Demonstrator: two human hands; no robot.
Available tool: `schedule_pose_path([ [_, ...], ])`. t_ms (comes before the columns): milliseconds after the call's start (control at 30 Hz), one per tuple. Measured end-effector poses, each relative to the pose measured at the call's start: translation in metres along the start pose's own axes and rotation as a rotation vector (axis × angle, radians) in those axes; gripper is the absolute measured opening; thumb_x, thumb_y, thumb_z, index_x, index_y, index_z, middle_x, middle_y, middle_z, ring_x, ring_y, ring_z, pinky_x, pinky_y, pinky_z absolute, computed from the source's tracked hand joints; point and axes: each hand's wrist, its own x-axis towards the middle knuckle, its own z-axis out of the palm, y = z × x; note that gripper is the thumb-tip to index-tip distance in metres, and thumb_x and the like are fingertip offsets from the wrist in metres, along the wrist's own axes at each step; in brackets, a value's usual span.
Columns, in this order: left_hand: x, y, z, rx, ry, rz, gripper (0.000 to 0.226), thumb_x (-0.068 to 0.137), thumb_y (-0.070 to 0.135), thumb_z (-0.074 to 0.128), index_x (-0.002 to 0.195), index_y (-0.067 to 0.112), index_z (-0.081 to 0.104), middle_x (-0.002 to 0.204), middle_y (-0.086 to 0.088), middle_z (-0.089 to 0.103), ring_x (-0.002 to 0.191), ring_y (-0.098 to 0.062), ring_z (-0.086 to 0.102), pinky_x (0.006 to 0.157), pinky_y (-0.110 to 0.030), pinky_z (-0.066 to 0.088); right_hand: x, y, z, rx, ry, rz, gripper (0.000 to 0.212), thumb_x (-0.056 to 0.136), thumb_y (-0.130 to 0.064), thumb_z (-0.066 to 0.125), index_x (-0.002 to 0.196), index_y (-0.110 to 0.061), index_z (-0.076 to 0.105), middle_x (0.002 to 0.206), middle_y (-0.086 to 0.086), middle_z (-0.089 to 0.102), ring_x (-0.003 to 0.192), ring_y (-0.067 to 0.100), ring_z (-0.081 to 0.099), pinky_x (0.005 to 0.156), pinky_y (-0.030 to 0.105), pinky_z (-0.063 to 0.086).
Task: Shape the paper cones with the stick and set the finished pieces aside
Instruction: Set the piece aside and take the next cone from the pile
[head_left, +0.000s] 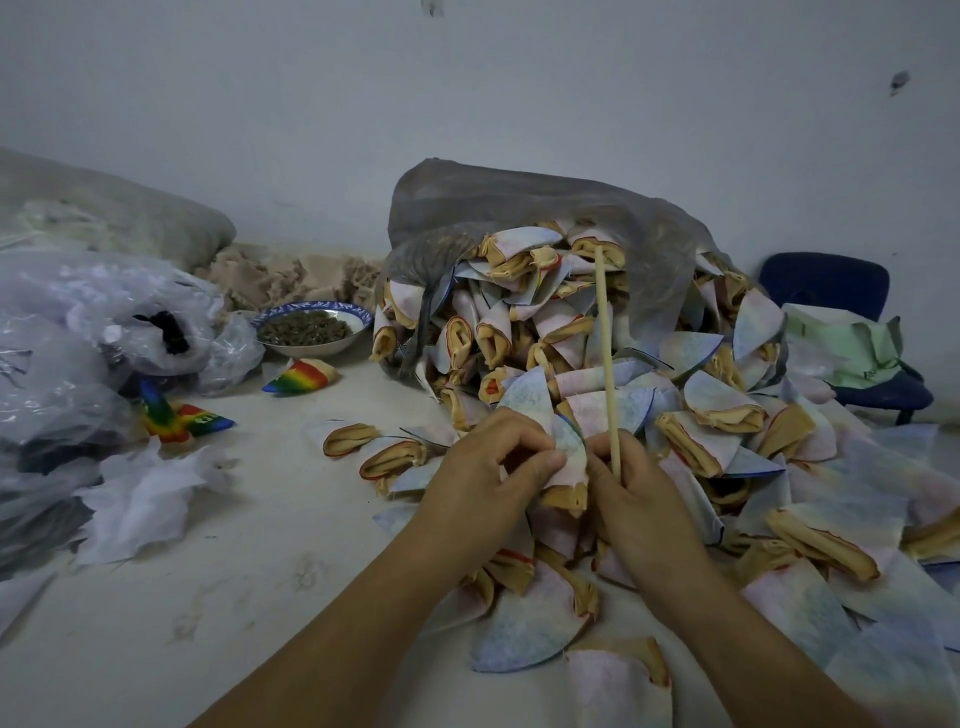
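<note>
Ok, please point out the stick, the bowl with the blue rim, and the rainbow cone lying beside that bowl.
stick (605, 358), head view, middle of its bare shaft.
bowl (311, 349), head view, its white outer wall at the front.
rainbow cone (298, 376), head view, middle of its striped side.

Left hand (488, 467) and right hand (641, 499) sit side by side, both curled tight.

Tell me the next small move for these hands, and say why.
Probably tip the stick down and feed its end into the cone. The left hand pinches the cone's pale edge, the right hand holds the stick upright just beside it, outside the paper, and the cone looks flat, not yet shaped.
</note>
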Motion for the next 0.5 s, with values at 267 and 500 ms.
schedule_pose_path([
  [267,0.0002,0.0034,-0.0005,-0.349,0.006,-0.247,0.018,0.094,0.006,0.058,0.078,0.015,0.059,0.096,0.013,0.064,0.083,0.004,0.06,0.071,-0.012,0.048,-0.0013,-0.0096,-0.0036,0.399,-0.059,0.174,0.019,0.097,-0.023,0.044,0.084,-0.012,0.05,0.047,-0.006,0.044,0.035,0.003,0.036,0.034,0.017,0.032],
  [500,-0.002,0.0031,0.0041,-0.623,-0.083,-0.38,0.014,0.099,0.011,0.054,0.086,0.009,0.053,0.052,0.001,0.056,0.046,-0.009,0.046,0.049,-0.019,0.04,0.0005,-0.01,-0.0008,0.504,-0.095,0.162,0.015,0.096,-0.024,0.044,0.089,-0.011,0.049,0.051,-0.001,0.052,0.037,0.003,0.037,0.033,0.015,0.029],
])
